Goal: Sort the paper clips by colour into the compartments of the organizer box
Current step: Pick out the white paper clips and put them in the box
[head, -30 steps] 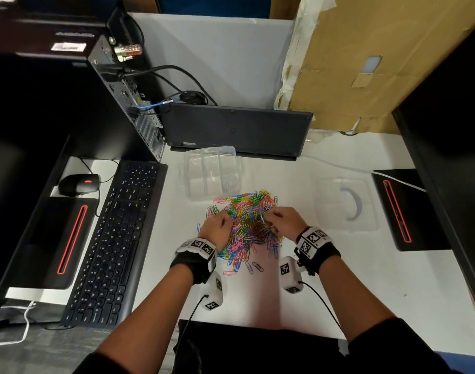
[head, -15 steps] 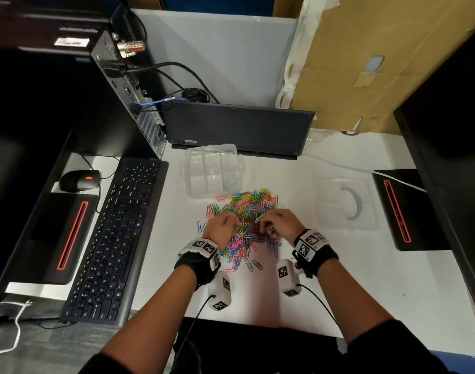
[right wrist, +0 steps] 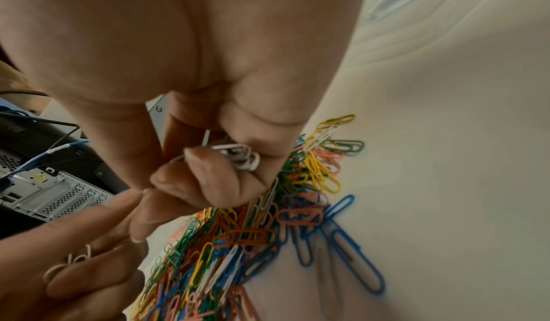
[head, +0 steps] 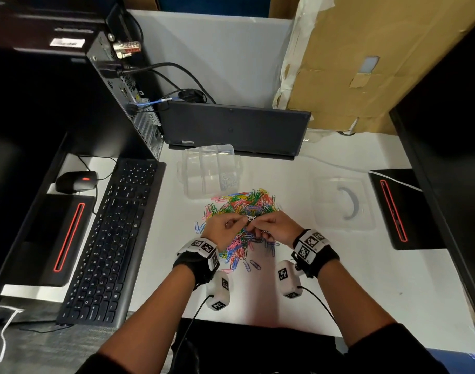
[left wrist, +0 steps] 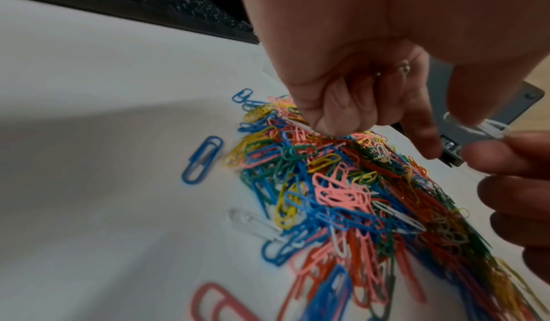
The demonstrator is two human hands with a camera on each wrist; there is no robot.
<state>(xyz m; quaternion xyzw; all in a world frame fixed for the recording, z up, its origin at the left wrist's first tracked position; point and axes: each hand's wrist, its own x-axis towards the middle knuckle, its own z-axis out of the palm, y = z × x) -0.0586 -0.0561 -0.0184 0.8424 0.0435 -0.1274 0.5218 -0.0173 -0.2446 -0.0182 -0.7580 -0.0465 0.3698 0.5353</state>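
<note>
A heap of mixed coloured paper clips (head: 244, 209) lies on the white desk in front of the clear organizer box (head: 193, 168), which has white clips (head: 229, 180) in its near right compartment. Both hands hover over the near part of the heap with their fingertips together. My left hand (head: 240, 224) pinches white clips (head: 250, 218) and has more white clips (right wrist: 71, 261) tucked among its curled fingers. My right hand (head: 260, 231) curls its fingers round a small bunch of white clips (right wrist: 238, 155). Loose blue clips (left wrist: 202, 159) lie at the heap's edge.
The box's clear lid (head: 341, 203) lies to the right of the heap. A keyboard (head: 109, 238) and a mouse (head: 76, 180) are on the left, and a dark laptop-like slab (head: 233, 128) stands behind the box. A black device with a red strip (head: 398, 209) is at right.
The two hands have drawn together over the near part of the heap. Their fingertips now meet, with white clips showing between them.
</note>
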